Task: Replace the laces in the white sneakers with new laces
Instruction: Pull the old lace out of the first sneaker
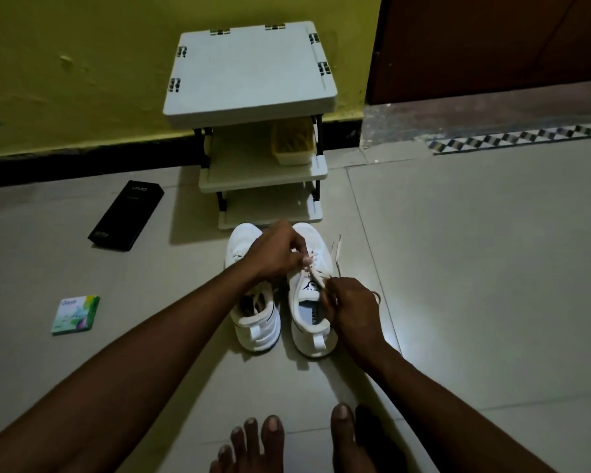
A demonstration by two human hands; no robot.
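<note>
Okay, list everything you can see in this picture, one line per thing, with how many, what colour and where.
left sneaker: one, white, on the floor before the rack
right sneaker: one, white, beside the left one
lace: one, off-white, in the right sneaker, loose end out to its right
rack: one, white shelves with black posts, against the wall
container: one, yellowish, on the rack's middle shelf
black box: one, black, floor at left, near the wall
small box: one, green and white, floor at left, nearer
door: one, brown, upper right
left hand: one, pinches the lace over the right sneaker
right hand: one, grips the lace
feet: two, bare, bottom edge
</note>
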